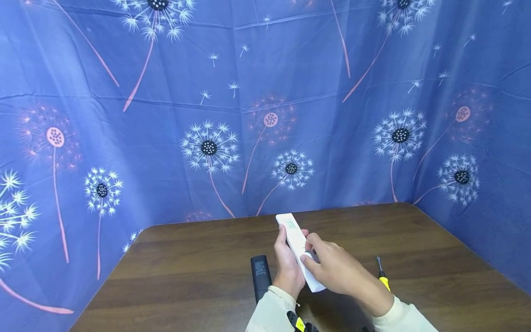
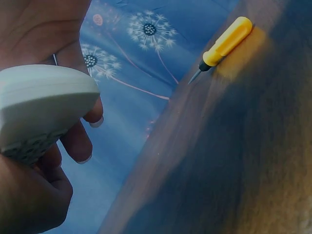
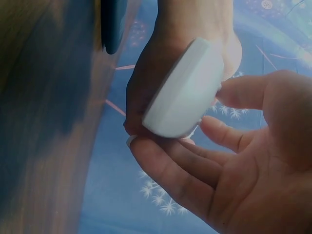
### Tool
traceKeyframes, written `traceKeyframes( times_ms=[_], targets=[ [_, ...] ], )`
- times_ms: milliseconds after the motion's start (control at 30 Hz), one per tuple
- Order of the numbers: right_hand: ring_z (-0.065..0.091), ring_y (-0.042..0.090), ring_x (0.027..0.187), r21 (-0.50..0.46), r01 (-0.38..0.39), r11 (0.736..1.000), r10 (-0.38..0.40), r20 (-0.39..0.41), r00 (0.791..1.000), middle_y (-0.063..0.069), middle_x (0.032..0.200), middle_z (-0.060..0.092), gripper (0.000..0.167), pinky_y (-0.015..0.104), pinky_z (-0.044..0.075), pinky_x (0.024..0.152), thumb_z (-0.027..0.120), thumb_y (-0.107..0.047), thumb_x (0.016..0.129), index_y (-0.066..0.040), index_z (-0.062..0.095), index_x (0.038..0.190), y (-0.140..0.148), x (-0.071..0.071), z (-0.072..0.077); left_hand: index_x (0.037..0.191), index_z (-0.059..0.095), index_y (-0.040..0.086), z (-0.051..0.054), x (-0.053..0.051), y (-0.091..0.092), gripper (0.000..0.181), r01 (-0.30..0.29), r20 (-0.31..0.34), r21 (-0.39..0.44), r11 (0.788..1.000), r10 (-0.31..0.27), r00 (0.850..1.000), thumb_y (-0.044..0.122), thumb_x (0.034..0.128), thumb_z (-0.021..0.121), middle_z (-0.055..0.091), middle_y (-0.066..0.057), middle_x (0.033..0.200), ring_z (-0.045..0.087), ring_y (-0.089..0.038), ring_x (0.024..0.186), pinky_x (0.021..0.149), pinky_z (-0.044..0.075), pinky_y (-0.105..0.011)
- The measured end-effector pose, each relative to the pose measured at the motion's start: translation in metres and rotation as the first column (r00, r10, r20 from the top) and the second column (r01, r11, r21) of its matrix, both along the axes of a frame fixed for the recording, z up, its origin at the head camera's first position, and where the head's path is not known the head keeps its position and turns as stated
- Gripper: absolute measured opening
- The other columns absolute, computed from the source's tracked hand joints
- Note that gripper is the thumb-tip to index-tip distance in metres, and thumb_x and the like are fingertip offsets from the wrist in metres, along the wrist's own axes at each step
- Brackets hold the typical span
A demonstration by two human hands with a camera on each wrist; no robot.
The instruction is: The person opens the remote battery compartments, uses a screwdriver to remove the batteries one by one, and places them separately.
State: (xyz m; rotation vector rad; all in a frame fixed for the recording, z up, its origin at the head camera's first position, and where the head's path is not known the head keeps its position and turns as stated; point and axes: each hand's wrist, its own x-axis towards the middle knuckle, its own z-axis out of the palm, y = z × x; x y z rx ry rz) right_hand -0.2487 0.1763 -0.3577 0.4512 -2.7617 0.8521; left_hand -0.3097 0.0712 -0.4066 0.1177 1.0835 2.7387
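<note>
A white remote control (image 1: 295,242) is held up over the table, tilted, with a faint green printed patch near its far end. My left hand (image 1: 287,265) grips it from the left side, thumb along its edge. Its button side (image 2: 34,146) faces down in the left wrist view. My right hand (image 1: 333,267) is at the near half of the remote, curled thumb and index fingertips on its upper face. In the right wrist view the other right fingers (image 3: 170,170) reach past the rounded end of the remote.
On the brown wooden table (image 1: 186,267), a black elongated device (image 1: 261,274) with small print lies left of the hands. A screwdriver (image 1: 382,275) with a yellow handle lies to the right. Blue dandelion-print cloth (image 1: 332,152) hangs behind the table and at its sides.
</note>
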Motion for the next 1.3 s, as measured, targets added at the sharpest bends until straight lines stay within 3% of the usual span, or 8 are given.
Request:
traceKeyframes(
  times_ms=[333, 567, 833, 1167, 1300],
  targets=[
    [0.052, 0.007, 0.059, 0.015, -0.017, 1.000, 0.017, -0.042, 0.999, -0.006, 0.074, 0.057, 0.016, 0.025, 0.044, 0.048, 0.069, -0.016, 0.094, -0.015, 0.055, 0.101, 0.0007, -0.0005, 0.0000, 0.151, 0.029, 0.015, 0.0006, -0.0012, -0.0029, 0.067, 0.037, -0.005, -0.014, 0.999, -0.037, 0.999, 0.060, 0.1022, 0.031, 0.056, -0.008, 0.109, 0.052, -0.015, 0.079, 0.077, 0.045, -0.032],
    [0.053, 0.007, 0.059, -0.003, -0.024, 1.000, 0.024, -0.040, 0.999, -0.003, 0.078, 0.062, 0.016, 0.025, 0.044, 0.048, 0.071, -0.015, 0.092, -0.017, 0.057, 0.100, 0.0013, -0.0006, -0.0015, 0.147, 0.034, 0.011, -0.0002, -0.0011, -0.0030, 0.072, 0.067, 0.008, -0.026, 0.997, -0.067, 0.998, 0.065, 0.1000, 0.032, 0.056, -0.006, 0.103, 0.051, -0.015, 0.078, 0.080, 0.043, -0.035],
    [0.058, 0.007, 0.065, -0.025, -0.027, 0.999, 0.025, -0.055, 0.998, 0.006, 0.090, 0.071, 0.016, 0.024, 0.047, 0.051, 0.073, -0.015, 0.091, -0.016, 0.058, 0.097, 0.0011, -0.0023, -0.0024, 0.137, 0.046, 0.005, -0.0005, -0.0024, -0.0041, 0.073, 0.074, 0.000, -0.041, 0.996, -0.074, 0.997, 0.067, 0.0992, 0.032, 0.056, -0.006, 0.096, 0.051, -0.014, 0.074, 0.076, 0.045, -0.033],
    [0.057, 0.006, 0.064, -0.027, -0.046, 0.999, 0.044, -0.067, 0.997, 0.003, 0.088, 0.071, 0.018, 0.024, 0.047, 0.051, 0.074, -0.014, 0.090, -0.017, 0.057, 0.094, 0.0049, -0.0025, -0.0029, 0.145, 0.035, 0.011, -0.0024, -0.0007, -0.0020, 0.072, 0.071, 0.014, -0.036, 0.997, -0.070, 0.997, 0.066, 0.0988, 0.035, 0.057, -0.008, 0.106, 0.053, -0.015, 0.078, 0.074, 0.047, -0.031],
    [0.059, 0.007, 0.066, -0.034, -0.063, 0.997, 0.061, -0.062, 0.996, 0.004, 0.089, 0.071, 0.017, 0.024, 0.048, 0.052, 0.074, -0.014, 0.090, -0.016, 0.057, 0.094, 0.0051, -0.0045, -0.0032, 0.143, 0.039, 0.009, -0.0024, -0.0014, -0.0029, 0.071, 0.063, 0.006, -0.049, 0.997, -0.062, 0.998, 0.066, 0.0990, 0.035, 0.056, -0.008, 0.103, 0.053, -0.015, 0.077, 0.072, 0.047, -0.031]
  ],
)
